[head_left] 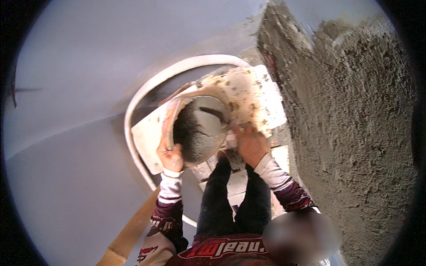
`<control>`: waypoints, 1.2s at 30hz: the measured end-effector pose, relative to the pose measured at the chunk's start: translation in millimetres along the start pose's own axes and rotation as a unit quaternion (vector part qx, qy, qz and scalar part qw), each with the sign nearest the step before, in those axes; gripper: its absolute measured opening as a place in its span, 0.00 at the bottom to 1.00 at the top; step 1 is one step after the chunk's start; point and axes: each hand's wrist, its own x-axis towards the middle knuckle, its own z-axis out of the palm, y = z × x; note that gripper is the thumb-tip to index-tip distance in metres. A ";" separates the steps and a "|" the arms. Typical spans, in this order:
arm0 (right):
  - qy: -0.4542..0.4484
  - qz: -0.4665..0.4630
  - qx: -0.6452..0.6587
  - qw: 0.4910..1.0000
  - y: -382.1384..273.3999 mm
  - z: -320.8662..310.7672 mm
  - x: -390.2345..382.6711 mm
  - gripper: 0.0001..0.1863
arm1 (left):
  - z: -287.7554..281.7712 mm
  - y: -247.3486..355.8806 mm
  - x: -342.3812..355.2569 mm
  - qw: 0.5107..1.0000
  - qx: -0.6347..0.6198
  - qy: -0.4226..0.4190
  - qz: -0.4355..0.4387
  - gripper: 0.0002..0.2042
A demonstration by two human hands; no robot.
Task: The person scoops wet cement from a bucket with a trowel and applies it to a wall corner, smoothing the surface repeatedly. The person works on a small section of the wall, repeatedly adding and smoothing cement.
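Observation:
A round bucket (171,122) of wet grey mortar (191,144) sits in front of me, its mouth facing up toward me. Smooth mortar lies on its far right side, with a dark slot or streak across it, and looser grainy mortar fills the near left. My left hand (171,157) is closed round the near left rim. On the right side, my right hand (252,144) has its fingers curled at the rim; the fingertips are partly blurred. The bucket's base is hidden.
A pale, mortar-spattered board (255,95) lies under and behind the bucket. Around it loops a thick white hose (153,84). Rough grey plaster (355,133) covers the wall at right; a smooth grey surface (80,88) spreads left. A bamboo pole (131,230) slants at lower left.

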 end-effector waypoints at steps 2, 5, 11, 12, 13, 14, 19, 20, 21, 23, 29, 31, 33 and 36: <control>-0.020 0.003 -0.028 0.999 -10.3 -15.3 11.2 0.23 | -5.1 2.5 2.5 0.999 -0.036 -0.014 0.005 0.36; -0.065 0.015 -0.079 0.995 -27.4 -20.3 23.0 0.24 | -13.6 7.0 -0.7 0.999 -0.040 -0.016 0.020 0.37; -0.166 -0.057 0.071 0.982 -60.9 56.6 -12.7 0.24 | -14.4 0.9 1.5 0.997 -0.023 -0.018 0.069 0.37; -0.207 -0.020 0.163 0.964 -72.4 56.8 -16.8 0.23 | -15.8 3.2 0.0 0.998 -0.035 -0.019 0.058 0.37; -0.244 0.016 0.254 0.936 -80.9 57.3 -22.1 0.22 | -17.1 5.5 -0.7 0.998 -0.046 -0.021 0.048 0.37; -0.168 0.021 0.292 0.941 -90.8 67.8 -24.9 0.22 | -23.5 5.8 2.9 0.998 -0.050 -0.017 0.040 0.37; 0.055 0.014 0.182 0.982 -68.3 54.2 -36.1 0.24 | -30.6 4.0 7.5 0.994 -0.072 -0.055 0.053 0.38; 0.065 -0.013 0.100 0.993 -50.3 43.5 -33.5 0.24 | -28.3 5.1 6.5 0.994 -0.067 -0.069 0.057 0.38; 0.055 -0.034 0.067 0.996 -31.9 37.3 -29.9 0.25 | -24.7 6.2 7.5 0.993 -0.063 -0.082 0.062 0.38; 0.031 -0.081 0.007 0.996 -10.0 27.5 -25.7 0.27 | -20.4 11.4 5.9 0.991 -0.045 -0.099 0.077 0.38; -0.083 0.060 -0.040 0.994 -25.9 -12.2 -14.4 0.27 | -20.6 8.7 2.2 0.993 -0.028 -0.083 0.085 0.36; -0.176 0.053 -0.004 0.983 -25.7 31.5 -19.4 0.30 | -14.7 8.3 3.5 0.992 -0.028 -0.082 0.090 0.35; -0.229 0.032 0.017 0.973 -41.2 69.0 -30.4 0.22 | -4.4 4.3 2.5 0.989 -0.017 -0.094 0.113 0.34; -0.183 0.018 0.146 0.972 -85.5 67.1 -20.9 0.16 | -2.7 5.5 -6.9 0.985 0.029 -0.128 0.113 0.34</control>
